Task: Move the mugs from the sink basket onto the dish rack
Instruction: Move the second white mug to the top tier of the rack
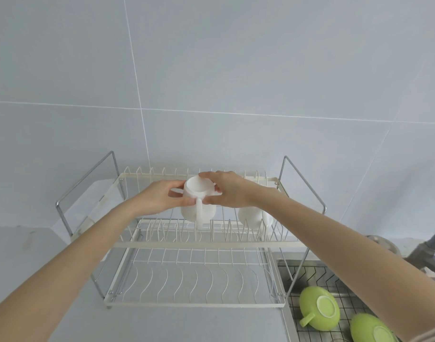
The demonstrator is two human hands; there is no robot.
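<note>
A white mug (196, 203) is upside down over the upper tier of the two-tier wire dish rack (201, 244), its handle toward me. My left hand (157, 197) grips its left side and my right hand (230, 190) grips its base and right side. A second white mug (252, 217) rests upside down on the same tier, to the right, partly behind my right wrist. Two green mugs (318, 308) (370, 329) lie upside down in the black wire sink basket (310, 272) at the lower right.
The rack's lower tier (194, 285) holds nothing. A grey faucet (431, 250) stands over the sink at the right edge. A tiled wall rises close behind the rack. Grey countertop (38, 245) extends to the left and in front.
</note>
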